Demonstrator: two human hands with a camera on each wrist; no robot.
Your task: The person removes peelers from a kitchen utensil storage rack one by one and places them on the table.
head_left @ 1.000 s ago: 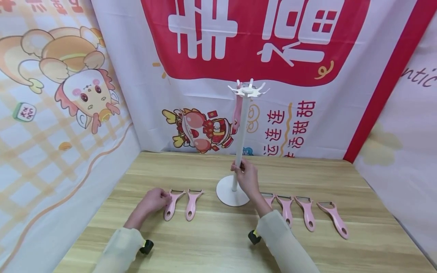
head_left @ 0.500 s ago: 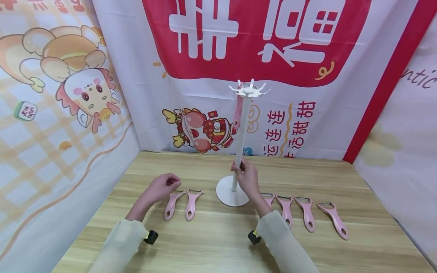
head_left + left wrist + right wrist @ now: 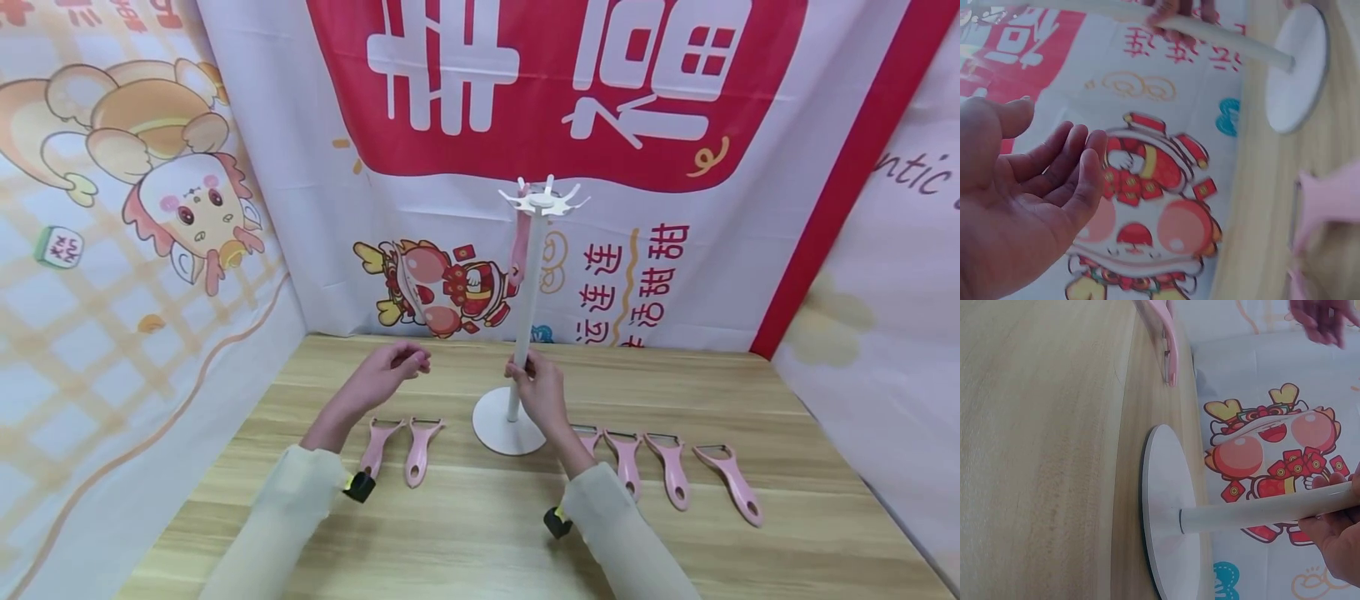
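Note:
A white stand [image 3: 528,308] with a round base and a ring of hooks on top stands upright on the table. My right hand [image 3: 542,392] grips its pole low down, fingers curled round it, as the right wrist view also shows. One pink peeler [image 3: 519,246] hangs from a hook at the back of the stand. My left hand [image 3: 390,371] is raised above the table, left of the stand, holding nothing; in the left wrist view its fingers are loosely bent, the palm bare. Below it lie two pink peelers, the nearer one [image 3: 417,454] uncovered, the other [image 3: 375,446] partly behind the wrist camera.
Several more pink peelers [image 3: 675,471] lie in a row right of the stand, one partly behind my right forearm. The wooden table [image 3: 450,533] ends at a printed cloth backdrop [image 3: 330,275], with another printed cloth [image 3: 97,333] along the left side.
My left hand has left the leftmost peeler, which still lies on the table, and has risen forward and to the right. The right hand keeps its hold on the pole.

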